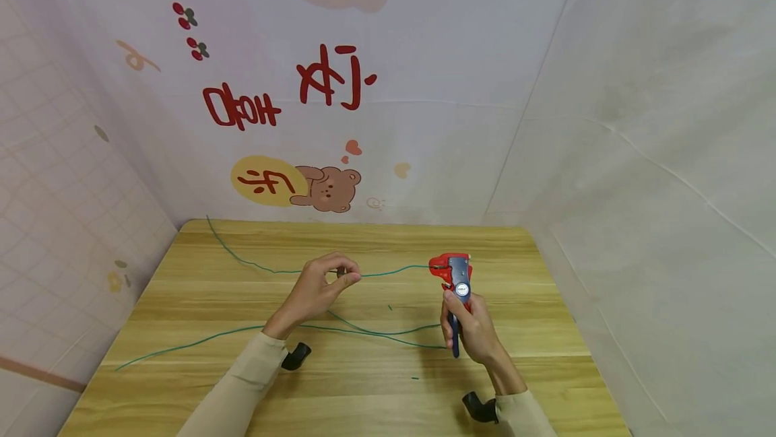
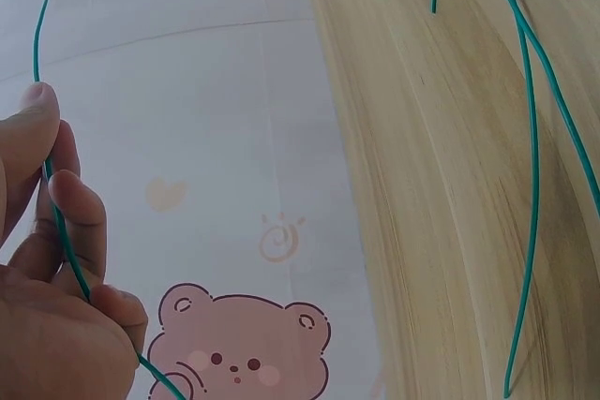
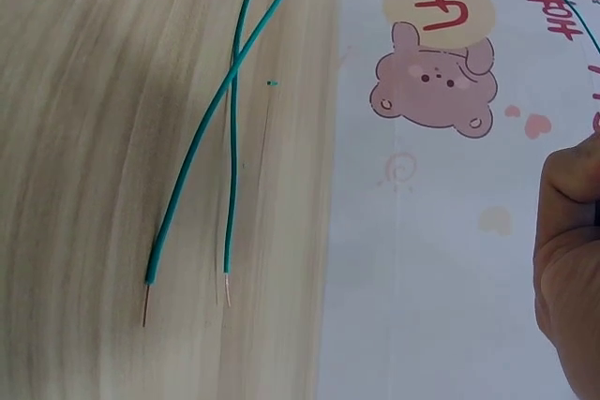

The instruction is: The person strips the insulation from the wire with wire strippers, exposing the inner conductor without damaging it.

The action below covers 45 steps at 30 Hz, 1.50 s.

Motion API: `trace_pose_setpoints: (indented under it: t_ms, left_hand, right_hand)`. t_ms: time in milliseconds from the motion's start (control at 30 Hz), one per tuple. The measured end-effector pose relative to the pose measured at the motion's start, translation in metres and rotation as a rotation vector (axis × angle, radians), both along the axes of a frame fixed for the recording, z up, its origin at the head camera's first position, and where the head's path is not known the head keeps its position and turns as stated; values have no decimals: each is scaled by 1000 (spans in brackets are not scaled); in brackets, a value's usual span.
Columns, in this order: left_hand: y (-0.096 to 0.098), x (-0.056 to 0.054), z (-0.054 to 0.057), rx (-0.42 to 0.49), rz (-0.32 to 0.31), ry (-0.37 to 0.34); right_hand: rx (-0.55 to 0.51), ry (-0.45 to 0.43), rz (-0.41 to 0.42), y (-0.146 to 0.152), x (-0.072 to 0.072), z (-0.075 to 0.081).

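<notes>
My left hand (image 1: 316, 289) pinches a thin green insulated wire (image 1: 388, 274) between thumb and fingers, and in the left wrist view the wire runs on across the palm. From that pinch the wire stretches right to the red head of a wire stripper (image 1: 459, 274), where its end meets the mouth of the tool. The other end trails left across the table. My right hand (image 1: 477, 334) grips the stripper by its dark blue handles, head pointing away from me. In the right wrist view only part of this hand shows, and the stripper is out of sight.
Two more green wires (image 3: 192, 152) lie crossed on the wooden table (image 1: 364, 403), bare copper showing at their near ends. Short green offcuts (image 1: 390, 308) are scattered nearby. Black wrist mounts (image 1: 297, 357) sit at both sleeves. White printed walls enclose the table's back and sides.
</notes>
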State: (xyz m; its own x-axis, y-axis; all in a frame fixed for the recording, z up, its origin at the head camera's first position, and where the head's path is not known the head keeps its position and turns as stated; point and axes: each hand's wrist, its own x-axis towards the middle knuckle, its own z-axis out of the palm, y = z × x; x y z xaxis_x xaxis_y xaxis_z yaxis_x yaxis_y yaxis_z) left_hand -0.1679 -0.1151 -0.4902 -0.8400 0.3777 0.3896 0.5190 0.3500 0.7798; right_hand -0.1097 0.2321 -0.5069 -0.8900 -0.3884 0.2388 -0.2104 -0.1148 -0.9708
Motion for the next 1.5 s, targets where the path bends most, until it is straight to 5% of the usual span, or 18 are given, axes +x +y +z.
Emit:
trace_pose_setpoints:
  t_ms: [300,1500]
  left_hand:
    - [0,0,0,7,0,-8]
    - [0,1,1,10,-3,-26]
  right_hand:
    - [40,-28,-77,-2,-1,0]
    - [-11,-26,-17,4,-1,3]
